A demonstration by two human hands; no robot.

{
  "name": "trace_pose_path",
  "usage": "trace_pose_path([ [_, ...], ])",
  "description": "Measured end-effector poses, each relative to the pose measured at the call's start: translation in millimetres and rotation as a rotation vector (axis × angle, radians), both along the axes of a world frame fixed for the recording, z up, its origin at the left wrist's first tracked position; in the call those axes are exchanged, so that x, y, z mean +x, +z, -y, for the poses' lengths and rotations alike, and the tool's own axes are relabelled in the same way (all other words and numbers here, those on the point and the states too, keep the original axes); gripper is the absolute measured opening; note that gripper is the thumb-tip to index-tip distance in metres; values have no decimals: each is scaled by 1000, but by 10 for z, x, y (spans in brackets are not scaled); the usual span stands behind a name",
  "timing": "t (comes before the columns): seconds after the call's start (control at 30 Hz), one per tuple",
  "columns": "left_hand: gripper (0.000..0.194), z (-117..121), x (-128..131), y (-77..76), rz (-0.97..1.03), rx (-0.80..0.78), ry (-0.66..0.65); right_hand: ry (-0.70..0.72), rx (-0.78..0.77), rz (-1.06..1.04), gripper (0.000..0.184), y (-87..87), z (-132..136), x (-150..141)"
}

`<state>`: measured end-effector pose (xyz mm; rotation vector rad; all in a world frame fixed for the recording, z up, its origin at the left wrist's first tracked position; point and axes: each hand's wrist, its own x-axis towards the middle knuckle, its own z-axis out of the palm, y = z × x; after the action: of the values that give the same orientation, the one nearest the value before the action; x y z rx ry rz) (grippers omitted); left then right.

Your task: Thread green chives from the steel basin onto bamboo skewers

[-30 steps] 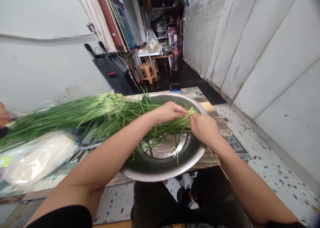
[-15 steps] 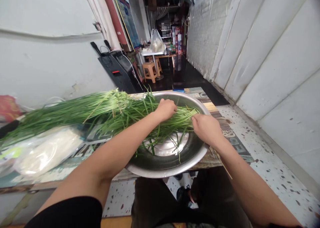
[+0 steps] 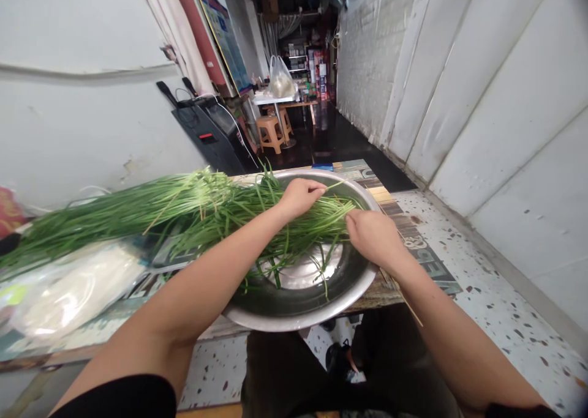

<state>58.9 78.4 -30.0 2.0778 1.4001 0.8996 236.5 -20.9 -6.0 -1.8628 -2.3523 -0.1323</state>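
Note:
A long bundle of green chives lies across the table, its cut ends reaching over a wide steel basin. My left hand rests on the chives above the basin, fingers curled and pinching a thin stalk that sticks out to the right. At the cut ends my right hand is closed around the stalks over the basin's right side. A few loose stalks lie in the basin's bottom.
A clear plastic bag lies on the table at the left. The table's patterned top ends just right of the basin. A black device leans on the left wall. Stools and a small table stand down the corridor.
My left hand lifted a little and now pinches a single stalk pointing right. My right hand stayed at the cut ends. The view shifted slightly.

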Motion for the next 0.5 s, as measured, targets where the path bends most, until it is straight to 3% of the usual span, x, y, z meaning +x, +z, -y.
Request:
trace_pose_path([
  [0.13, 28, 9, -2, -36, 88, -90, -30, -4, -9, -7, 34, -3, 1, 3],
  [0.27, 22, 78, 60, 39, 111, -155, -97, -7, -6, -10, 34, 3, 8, -3],
  [0.5, 29, 127, 118, 73, 149, -148, -119, -5, -16, -8, 34, 20, 14, -7],
])
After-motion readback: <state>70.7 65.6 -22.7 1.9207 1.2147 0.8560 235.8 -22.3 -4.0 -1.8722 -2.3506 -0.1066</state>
